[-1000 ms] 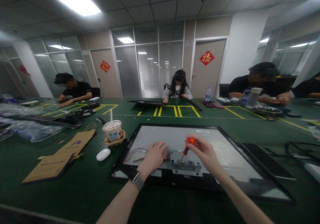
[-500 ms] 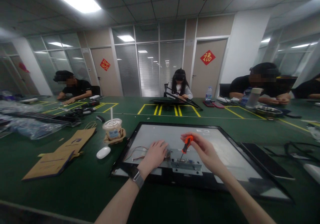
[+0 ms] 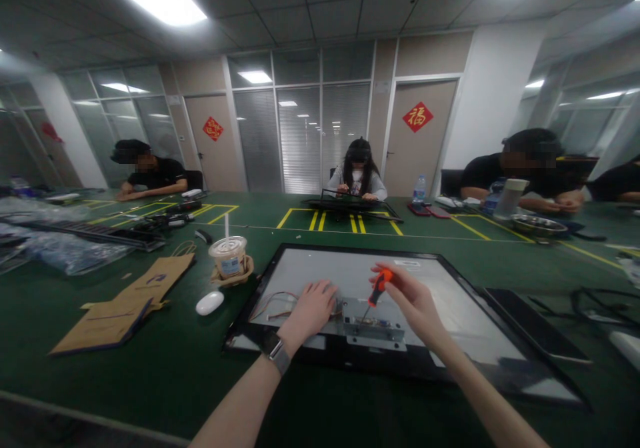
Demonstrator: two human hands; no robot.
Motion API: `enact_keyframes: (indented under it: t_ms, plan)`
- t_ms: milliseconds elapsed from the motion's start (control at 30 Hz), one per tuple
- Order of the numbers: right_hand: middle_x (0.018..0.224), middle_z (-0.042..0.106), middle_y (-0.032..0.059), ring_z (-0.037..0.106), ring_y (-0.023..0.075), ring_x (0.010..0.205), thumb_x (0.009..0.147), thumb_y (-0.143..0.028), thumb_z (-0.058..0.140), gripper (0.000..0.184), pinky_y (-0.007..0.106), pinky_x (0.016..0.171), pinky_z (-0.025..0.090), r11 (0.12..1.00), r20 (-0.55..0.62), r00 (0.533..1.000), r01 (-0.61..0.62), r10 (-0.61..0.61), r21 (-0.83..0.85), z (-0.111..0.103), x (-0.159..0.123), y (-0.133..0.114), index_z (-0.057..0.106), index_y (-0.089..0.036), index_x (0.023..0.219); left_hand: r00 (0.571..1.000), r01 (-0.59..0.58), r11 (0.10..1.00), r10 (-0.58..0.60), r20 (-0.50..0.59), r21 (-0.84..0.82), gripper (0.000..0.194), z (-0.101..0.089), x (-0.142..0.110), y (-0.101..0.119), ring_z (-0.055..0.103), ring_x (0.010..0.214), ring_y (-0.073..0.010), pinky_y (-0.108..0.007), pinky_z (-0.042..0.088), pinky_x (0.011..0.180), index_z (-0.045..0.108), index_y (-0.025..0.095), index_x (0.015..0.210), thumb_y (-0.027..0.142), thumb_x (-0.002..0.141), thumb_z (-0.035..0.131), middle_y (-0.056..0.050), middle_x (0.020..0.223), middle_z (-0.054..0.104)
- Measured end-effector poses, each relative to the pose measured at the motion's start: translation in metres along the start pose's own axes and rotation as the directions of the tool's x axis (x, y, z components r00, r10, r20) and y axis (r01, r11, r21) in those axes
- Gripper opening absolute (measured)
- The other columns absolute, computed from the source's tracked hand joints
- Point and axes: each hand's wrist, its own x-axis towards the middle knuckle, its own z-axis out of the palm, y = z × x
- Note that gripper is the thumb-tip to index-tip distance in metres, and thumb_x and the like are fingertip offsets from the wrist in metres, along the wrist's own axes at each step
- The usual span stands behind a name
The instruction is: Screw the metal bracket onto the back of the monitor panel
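Note:
A display panel [image 3: 310, 268] with a black frame lies face down in front of me. Near its front edge sits a metal bracket [image 3: 375, 335] with a small circuit board and connectors. My right hand [image 3: 407, 295] grips an orange and black screwdriver [image 3: 379, 288], whose tilted shaft points down at the bracket; whether its tip sits in a screw I cannot tell. Flat beside the bracket's left end rests my left hand [image 3: 315, 308], fingers stretched out on the panel. Thin wires [image 3: 275, 305] run across the panel to the left of that hand.
A drink cup [image 3: 229, 258] in a cardboard holder, a white mouse [image 3: 209, 303] and a paper bag [image 3: 135, 301] lie left of the panel. To its right are a dark flat slab [image 3: 535, 321] and black cables [image 3: 600, 308]. Several people sit across the table.
The screwdriver's handle has tilted slightly with my right hand, while its shaft stays over the bracket. My left hand keeps its place. Across the table, a person has lowered a dark frame.

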Motion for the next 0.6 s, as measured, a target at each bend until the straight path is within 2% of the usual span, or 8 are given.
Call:
enact_keyframes:
  t_ms: [133, 200, 333, 400, 600]
  plan:
    - [0.088, 0.071, 0.0053, 0.069, 0.0213, 0.079, 0.083, -0.042, 0.070, 0.028, 0.038, 0.077, 0.060, 0.997, -0.084, 0.996, 0.016, -0.023, -0.082, 0.0004, 0.0010, 0.0045, 0.073, -0.024, 0.105, 1.000, 0.016, 1.000, -0.016, -0.006, 0.003, 0.038, -0.0028, -0.0002, 0.0019, 0.046, 0.135, -0.0253, -0.046, 0.037, 0.111, 0.051, 0.022, 0.135, 0.024, 0.102, 0.033, -0.011, 0.145, 0.051]
    - [0.087, 0.070, 0.0052, 0.068, 0.0210, 0.078, 0.083, -0.041, 0.072, 0.024, 0.037, 0.077, 0.060, 0.993, -0.105, 0.993, 0.044, -0.056, -0.114, 0.0011, 0.0012, 0.0044, 0.075, -0.024, 0.099, 1.000, 0.014, 1.000, -0.014, -0.004, 0.005, 0.038, -0.0026, 0.0003, 0.0016, 0.046, 0.135, -0.0256, -0.045, 0.037, 0.111, 0.051, 0.022, 0.135, 0.025, 0.102, 0.033, -0.011, 0.146, 0.050]
    - [0.107, 0.072, 0.0077, 0.071, 0.0235, 0.093, 0.091, -0.043, 0.060, 0.033, 0.040, 0.085, 0.059, 0.999, -0.030, 1.000, -0.005, 0.006, 0.039, 0.0042, -0.0006, 0.0016, 0.069, -0.026, 0.117, 1.000, 0.004, 1.000, -0.004, 0.010, 0.005, 0.038, 0.0015, 0.0020, -0.0013, 0.044, 0.137, -0.0252, -0.045, 0.036, 0.111, 0.051, 0.022, 0.135, 0.027, 0.102, 0.033, -0.011, 0.147, 0.049]
    - [0.110, 0.072, 0.0076, 0.072, 0.0237, 0.094, 0.092, -0.045, 0.058, 0.037, 0.041, 0.084, 0.060, 0.992, 0.001, 0.999, -0.053, 0.053, 0.114, 0.0056, -0.0016, 0.0021, 0.065, -0.027, 0.124, 1.000, 0.002, 1.000, -0.002, 0.011, 0.008, 0.038, 0.0031, 0.0023, -0.0024, 0.043, 0.137, -0.0247, -0.045, 0.036, 0.112, 0.050, 0.022, 0.135, 0.027, 0.102, 0.032, -0.011, 0.147, 0.049]
    - [0.088, 0.071, 0.0041, 0.071, 0.0225, 0.082, 0.083, -0.045, 0.070, 0.039, 0.039, 0.083, 0.059, 0.996, -0.098, 0.991, -0.084, 0.087, 0.032, 0.0082, -0.0024, 0.0090, 0.070, -0.022, 0.115, 1.000, 0.017, 1.000, -0.017, 0.003, -0.007, 0.039, 0.0022, 0.0014, -0.0025, 0.046, 0.135, -0.0254, -0.047, 0.036, 0.112, 0.048, 0.022, 0.138, 0.027, 0.103, 0.031, -0.011, 0.147, 0.049]
